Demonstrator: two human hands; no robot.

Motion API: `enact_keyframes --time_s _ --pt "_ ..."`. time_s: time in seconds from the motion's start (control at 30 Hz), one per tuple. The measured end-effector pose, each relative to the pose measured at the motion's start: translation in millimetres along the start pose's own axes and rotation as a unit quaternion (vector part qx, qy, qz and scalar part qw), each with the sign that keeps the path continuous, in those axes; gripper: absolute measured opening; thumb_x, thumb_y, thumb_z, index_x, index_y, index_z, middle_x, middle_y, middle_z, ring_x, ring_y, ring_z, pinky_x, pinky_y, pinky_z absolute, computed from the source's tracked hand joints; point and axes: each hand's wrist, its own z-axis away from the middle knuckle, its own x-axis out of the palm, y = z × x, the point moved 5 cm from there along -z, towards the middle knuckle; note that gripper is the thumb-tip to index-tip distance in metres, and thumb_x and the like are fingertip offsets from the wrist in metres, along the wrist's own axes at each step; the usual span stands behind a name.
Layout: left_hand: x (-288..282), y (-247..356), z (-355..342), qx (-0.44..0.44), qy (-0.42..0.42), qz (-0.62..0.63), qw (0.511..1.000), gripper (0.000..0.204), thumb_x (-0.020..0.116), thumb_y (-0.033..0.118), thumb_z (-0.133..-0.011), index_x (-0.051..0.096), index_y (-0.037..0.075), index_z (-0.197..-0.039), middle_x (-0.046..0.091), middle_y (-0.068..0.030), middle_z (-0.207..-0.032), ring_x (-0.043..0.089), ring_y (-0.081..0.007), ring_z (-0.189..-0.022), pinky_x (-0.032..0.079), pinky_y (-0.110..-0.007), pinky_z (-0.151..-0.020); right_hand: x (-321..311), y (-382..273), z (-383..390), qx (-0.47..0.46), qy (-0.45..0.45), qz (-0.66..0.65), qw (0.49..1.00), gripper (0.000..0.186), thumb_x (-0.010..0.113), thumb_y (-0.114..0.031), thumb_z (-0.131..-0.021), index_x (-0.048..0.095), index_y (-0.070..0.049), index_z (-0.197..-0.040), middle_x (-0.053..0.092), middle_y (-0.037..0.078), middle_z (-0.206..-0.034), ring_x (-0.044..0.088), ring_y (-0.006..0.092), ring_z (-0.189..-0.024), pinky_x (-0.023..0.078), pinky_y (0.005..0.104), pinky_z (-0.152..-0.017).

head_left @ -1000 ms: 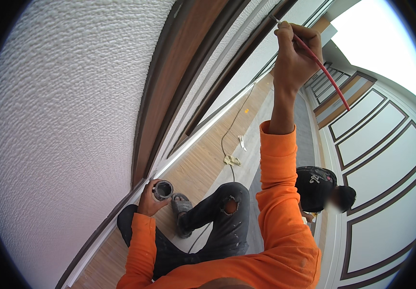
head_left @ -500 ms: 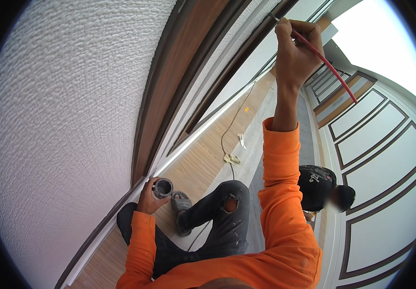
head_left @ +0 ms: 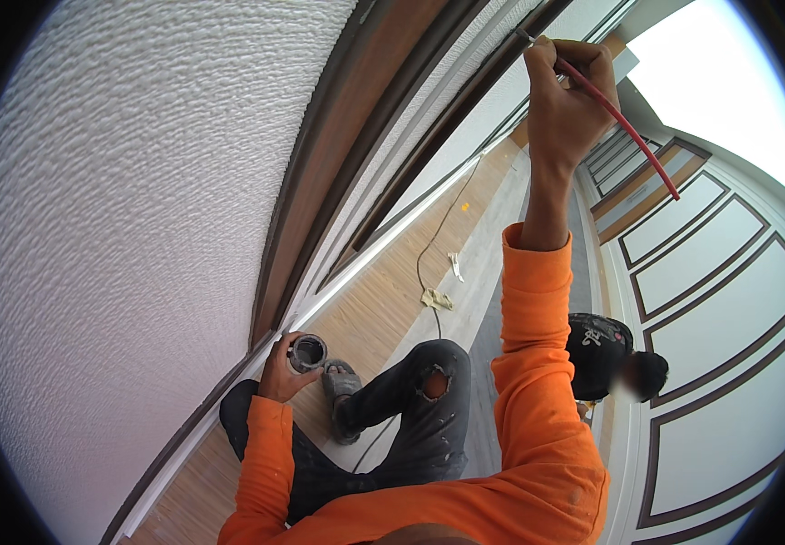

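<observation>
My right hand [head_left: 567,109] is raised and pinches a thin paintbrush [head_left: 633,134] with a long red handle. The brush tip meets a dark brown moulding strip [head_left: 465,107] on the wall, at the upper middle of the view. Down by my knees, my left hand [head_left: 281,371] wraps round a small round cup [head_left: 307,353]. Its opening faces up and its inside looks dark grey; how much paint it holds I cannot tell. The bristles are small and partly hidden by my fingertips.
A textured white wall [head_left: 138,227] fills the left, edged by a wide brown frame [head_left: 356,136]. A cable [head_left: 421,263] and crumpled tape scraps [head_left: 437,299] lie on the wood-look floor [head_left: 347,313]. To the right, a person in black [head_left: 597,354] crouches near a panelled wall [head_left: 719,309].
My right hand and the brush have shifted slightly to the right and a little down along the moulding. My left hand and the cup stay in place.
</observation>
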Motion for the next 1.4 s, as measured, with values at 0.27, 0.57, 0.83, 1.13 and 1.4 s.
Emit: enact_keyframes --time_s 0.27,0.57,0.83,1.13,1.4 --pt "-2 9 0 0.011 0.003 -0.005 1.000 0.079 0.092 0.024 -0.066 0.056 0.005 -0.133 0.065 -0.0182 -0.122 0.060 -0.0350 -0.118 0.046 -0.043 -0.103 0 1 -4 -0.016 -0.005 0.000 1.000 0.014 0.077 -0.011 -0.081 0.069 -0.001 -0.085 0.072 0.006 -0.076 0.071 0.0133 -0.072 0.056 0.0248 -0.069" --pt "2 -1 2 0.002 -0.001 0.007 1.000 0.078 0.092 0.022 -0.065 0.056 0.005 -0.132 0.064 -0.0177 -0.123 0.060 -0.0350 -0.119 0.046 -0.043 -0.103 1 -2 2 -0.019 -0.018 0.020 0.999 0.015 0.078 -0.012 -0.081 0.068 -0.001 -0.084 0.072 0.006 -0.075 0.071 0.0133 -0.072 0.056 0.0246 -0.069" --pt "4 -3 3 -0.001 -0.006 0.014 1.000 0.079 0.092 0.021 -0.065 0.056 0.005 -0.133 0.064 -0.0174 -0.124 0.059 -0.0345 -0.120 0.046 -0.043 -0.103 1 -1 9 -0.004 -0.037 0.022 0.999 0.015 0.078 -0.012 -0.081 0.068 -0.002 -0.085 0.072 0.006 -0.076 0.073 0.0138 -0.074 0.056 0.0248 -0.069" --pt "6 -7 5 -0.002 -0.004 0.006 1.000 0.079 0.092 0.021 -0.066 0.055 0.005 -0.134 0.063 -0.0179 -0.125 0.059 -0.0347 -0.120 0.046 -0.043 -0.104 -1 -4 16 0.005 -0.072 0.035 0.997 0.015 0.078 -0.013 -0.082 0.069 -0.002 -0.086 0.074 0.007 -0.078 0.075 0.0157 -0.077 0.058 0.0267 -0.070" --pt "5 -6 3 0.015 0.000 0.011 1.000 0.077 0.092 0.021 -0.066 0.056 0.005 -0.132 0.065 -0.0181 -0.122 0.061 -0.0348 -0.117 0.047 -0.043 -0.102 -1 -6 19 0.007 -0.074 0.060 0.995 0.014 0.077 -0.013 -0.082 0.069 -0.002 -0.086 0.075 0.008 -0.078 0.076 0.0165 -0.075 0.058 0.0267 -0.070"
